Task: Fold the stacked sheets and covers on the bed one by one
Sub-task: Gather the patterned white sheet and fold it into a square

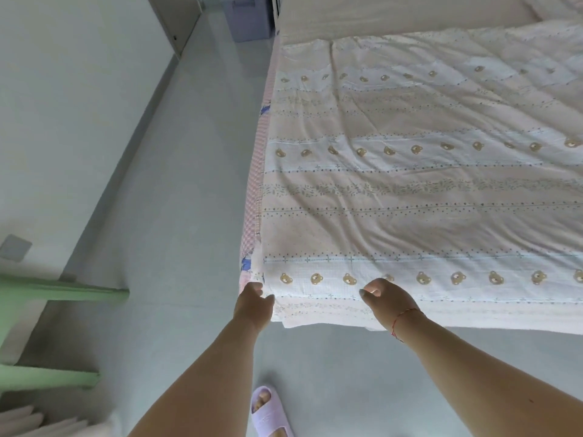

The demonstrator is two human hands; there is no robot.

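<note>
Several layers of cloth lie stacked on the bed (pixel 410 17); the top one, a pale bear-print sheet (pixel 410 171), is spread flat across most of it, its near edge hanging just over the near side.

Farthest left stand a green chair (pixel 56 291) and, on the grey floor (pixel 189 184), a lilac slipper (pixel 268 414) near the bottom of the view. Along the bed's left edge a pink checked cover (pixel 252 197) peeps out from under the sheet, so at least one more piece waits below.

At the sheet's near-left corner the left hand (pixel 254 305) has its fingers curled at the cloth; it seems to pinch the corner, though the fingertips are partly hidden and I cannot be sure the hold is closed. Farther right along the same edge, the right hand (pixel 389 299) is bent over the hem with thumb and fingers loosely curled; whether it grips the cloth I cannot tell.

By its creases the sheet looks thin, soft and light, with no stiffness. It should lift easily but sag and slide between holds. Corners and hem look like the best places to grasp, hands spread well apart, taking the top layer alone so the checked cover does not drag along.
</note>
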